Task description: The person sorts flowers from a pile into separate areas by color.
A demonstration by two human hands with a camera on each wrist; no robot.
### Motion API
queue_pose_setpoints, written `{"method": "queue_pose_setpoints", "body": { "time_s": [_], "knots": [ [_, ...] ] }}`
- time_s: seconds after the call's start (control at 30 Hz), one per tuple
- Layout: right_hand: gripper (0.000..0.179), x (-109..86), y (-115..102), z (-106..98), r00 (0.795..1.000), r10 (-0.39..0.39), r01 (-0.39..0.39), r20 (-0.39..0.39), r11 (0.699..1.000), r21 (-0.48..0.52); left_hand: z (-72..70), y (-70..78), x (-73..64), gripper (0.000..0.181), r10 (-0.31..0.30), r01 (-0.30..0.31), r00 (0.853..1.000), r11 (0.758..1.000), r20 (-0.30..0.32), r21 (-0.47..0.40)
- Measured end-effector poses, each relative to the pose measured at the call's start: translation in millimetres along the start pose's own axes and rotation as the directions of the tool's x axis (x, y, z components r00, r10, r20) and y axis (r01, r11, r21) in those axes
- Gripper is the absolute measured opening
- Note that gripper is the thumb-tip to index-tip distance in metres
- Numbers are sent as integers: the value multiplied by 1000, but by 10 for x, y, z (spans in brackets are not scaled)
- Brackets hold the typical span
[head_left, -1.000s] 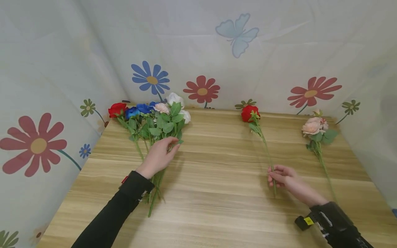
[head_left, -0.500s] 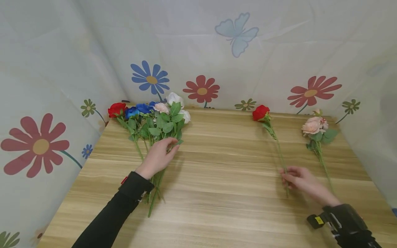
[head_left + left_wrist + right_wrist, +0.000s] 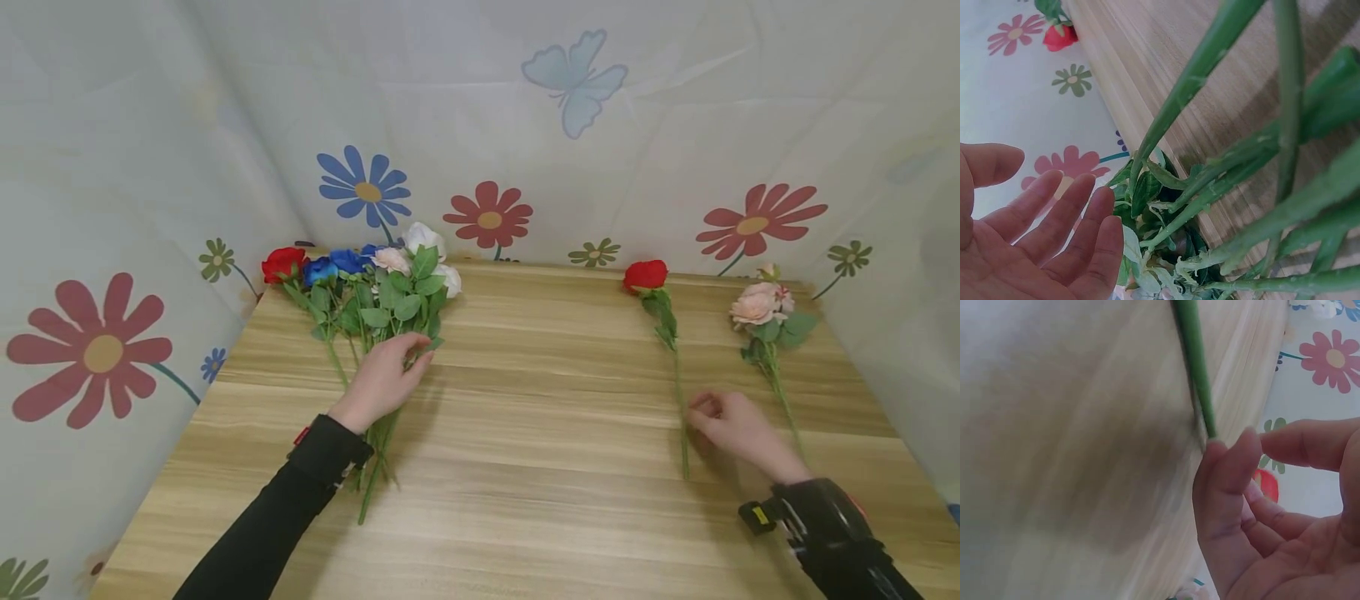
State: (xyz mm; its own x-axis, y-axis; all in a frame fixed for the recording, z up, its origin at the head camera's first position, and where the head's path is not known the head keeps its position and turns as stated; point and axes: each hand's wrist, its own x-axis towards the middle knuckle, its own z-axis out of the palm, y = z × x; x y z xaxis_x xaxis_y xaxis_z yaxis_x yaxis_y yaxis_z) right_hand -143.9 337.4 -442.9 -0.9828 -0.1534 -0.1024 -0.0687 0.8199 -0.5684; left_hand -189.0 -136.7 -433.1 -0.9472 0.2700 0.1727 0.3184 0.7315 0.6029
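At the left of the table a bunch of artificial roses lies with red, blue (image 3: 348, 262), pale pink and white heads, and its stems (image 3: 1204, 69) cross under my left hand (image 3: 382, 375). That hand hovers at the bunch with relaxed, parted fingers (image 3: 1085, 225) that hold nothing. To the right, a single red rose (image 3: 646, 275) lies with its green stem (image 3: 681, 417) pointing toward me. Just right of this stem is my right hand (image 3: 738, 429), fingers bent and fingertips beside the stem. In the right wrist view the stem (image 3: 1194, 356) passes behind the fingertips; nothing is pinched.
A pale pink flower (image 3: 757, 305) with green leaves lies farther right, its stem running toward the right forearm. The wooden table (image 3: 540, 500) meets a white curtain (image 3: 465, 108) printed with flowers and a butterfly at its back and sides.
My right hand carried the red rose rightward, then let go of it. The rose now lies with its head turned and its stem straighter. The left hand has stayed where it was.
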Motion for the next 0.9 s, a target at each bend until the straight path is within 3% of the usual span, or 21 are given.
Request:
{"method": "queue_pose_setpoints", "body": {
  "time_s": [0.37, 0.9],
  "knots": [
    [33, 282, 37, -13, 998, 37, -44, -56, 991, -129, -11, 20, -12, 31, 2, -2, 1000, 1000, 5, -11],
    [32, 316, 127, -37, 998, 33, -40, -53, 988, -150, -2, 29, -8, 30, -4, 5, 1000, 1000, 7, -22]
  ]
}}
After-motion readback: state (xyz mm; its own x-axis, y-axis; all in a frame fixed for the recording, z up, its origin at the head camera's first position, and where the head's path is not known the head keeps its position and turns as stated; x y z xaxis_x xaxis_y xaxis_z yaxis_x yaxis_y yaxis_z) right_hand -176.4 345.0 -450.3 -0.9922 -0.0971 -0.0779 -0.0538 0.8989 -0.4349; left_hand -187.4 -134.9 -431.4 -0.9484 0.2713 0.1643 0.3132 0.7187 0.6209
